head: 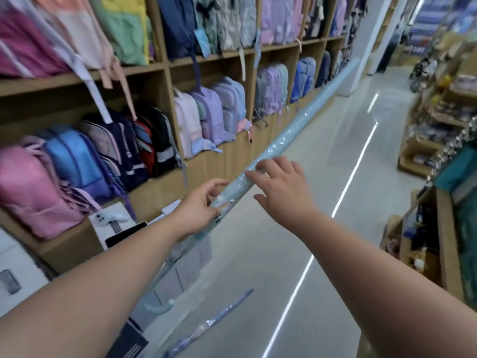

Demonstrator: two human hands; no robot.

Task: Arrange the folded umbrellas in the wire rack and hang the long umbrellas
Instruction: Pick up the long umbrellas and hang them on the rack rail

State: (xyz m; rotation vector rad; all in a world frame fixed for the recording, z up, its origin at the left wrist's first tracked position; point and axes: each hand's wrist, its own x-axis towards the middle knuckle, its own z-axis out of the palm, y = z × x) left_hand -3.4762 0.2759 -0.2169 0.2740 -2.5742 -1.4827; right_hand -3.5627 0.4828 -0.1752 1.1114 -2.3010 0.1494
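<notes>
Wooden shelving [165, 71] along the left, in open cubbies on 2 levels. Packed with upright backpacks: pink [31, 187], blue [74, 158], navy with red trim [134, 140], lilac [211, 115], more purple and blue further down the aisle. White boxes [111, 223] stacked at the foot of the shelving. Pale glossy floor [322, 161] with bright strip-light reflections. Low wooden display units [444, 241] on the right, contents blurred.
</notes>
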